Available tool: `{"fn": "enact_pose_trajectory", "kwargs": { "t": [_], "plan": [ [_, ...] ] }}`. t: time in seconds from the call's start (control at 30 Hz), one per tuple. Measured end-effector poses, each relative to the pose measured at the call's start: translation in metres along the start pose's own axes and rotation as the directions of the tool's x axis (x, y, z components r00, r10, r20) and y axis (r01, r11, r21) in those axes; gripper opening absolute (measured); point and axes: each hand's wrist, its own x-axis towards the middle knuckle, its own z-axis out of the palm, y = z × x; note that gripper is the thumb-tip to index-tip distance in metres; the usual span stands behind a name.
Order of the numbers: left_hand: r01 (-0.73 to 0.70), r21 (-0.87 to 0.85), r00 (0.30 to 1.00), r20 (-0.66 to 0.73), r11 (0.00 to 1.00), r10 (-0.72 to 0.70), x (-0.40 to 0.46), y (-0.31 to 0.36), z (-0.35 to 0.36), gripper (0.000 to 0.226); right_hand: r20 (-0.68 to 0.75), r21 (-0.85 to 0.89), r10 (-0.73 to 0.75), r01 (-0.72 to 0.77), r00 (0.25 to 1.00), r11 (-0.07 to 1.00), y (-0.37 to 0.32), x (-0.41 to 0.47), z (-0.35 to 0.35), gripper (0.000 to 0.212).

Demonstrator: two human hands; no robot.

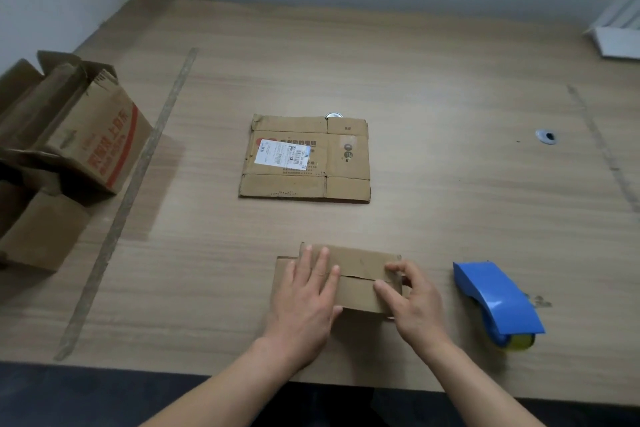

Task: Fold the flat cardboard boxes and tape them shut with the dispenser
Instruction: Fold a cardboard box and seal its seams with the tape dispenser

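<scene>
Near the tabletop's front edge, both hands press flat fingers on a folded box's untaped flaps, dispenser idle right, another box flat beyond.

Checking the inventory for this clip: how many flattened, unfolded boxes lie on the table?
1: the flat labelled box at table centre. The small box under both hands is already folded; the left-edge boxes stand opened.
</scene>
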Motion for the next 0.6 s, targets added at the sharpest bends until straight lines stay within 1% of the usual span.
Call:
{"fn": "enact_pose_trajectory", "kwargs": {
  "t": [0.13, 0.23, 0.27, 0.3, 0.33, 0.37, 0.43, 0.5, 0.57, 0.6],
  "plan": [
    [-0.004, 0.021, 1.000, -0.004, 1.000, 0.004, 0.000, 0.010, 0.002, 0.060, 0.007, -0.016, -0.024, 0.024, 1.000, 1.000, -0.002, 0.001, 0.000, 0.022],
    [0.016, 0.050, 1.000, 0.009, 0.999, -0.017, 0.001, 0.010, -0.003, 0.061, 0.072, -0.058, -0.045, 0.049, 0.996, 0.997, -0.003, 0.005, -0.017, 0.024],
    [0.023, 0.049, 1.000, 0.001, 0.999, -0.023, 0.002, 0.011, -0.003, 0.060, 0.033, -0.095, -0.059, 0.062, 0.998, 0.994, 0.000, 0.005, -0.028, 0.030],
    [0.029, 0.043, 0.999, -0.016, 0.999, -0.029, 0.002, 0.011, -0.001, 0.058, -0.050, -0.150, -0.067, 0.059, 0.996, 0.987, 0.006, 0.007, -0.041, 0.040],
    [0.036, 0.031, 0.999, -0.031, 0.999, -0.035, 0.002, 0.012, 0.001, 0.056, -0.150, -0.218, -0.059, 0.025, 0.987, 0.976, 0.015, 0.008, -0.057, 0.050],
    [0.042, 0.014, 0.998, -0.040, 0.999, -0.042, 0.001, 0.012, 0.002, 0.054, -0.238, -0.288, -0.029, -0.042, 0.971, 0.957, 0.025, 0.010, -0.072, 0.061],
    [0.046, -0.018, 0.997, -0.055, 0.999, -0.047, 0.000, 0.013, 0.001, 0.054, -0.327, -0.399, 0.101, -0.234, 0.940, 0.887, 0.042, 0.013, -0.099, 0.082],
    [0.055, -0.039, 0.997, -0.057, 0.998, -0.057, 0.001, 0.014, -0.002, 0.058, -0.358, -0.438, 0.235, -0.385, 0.904, 0.813, 0.055, 0.015, -0.118, 0.096],
    [0.066, -0.052, 0.994, -0.078, 0.996, -0.070, 0.002, 0.015, -0.002, 0.057, -0.348, -0.411, 0.324, -0.454, 0.880, 0.790, 0.061, 0.019, -0.130, 0.102],
    [0.072, -0.057, 0.993, -0.088, 0.996, -0.077, 0.002, 0.016, -0.001, 0.057, -0.319, -0.388, 0.367, -0.474, 0.874, 0.791, 0.063, 0.021, -0.135, 0.103]
  ]
}}
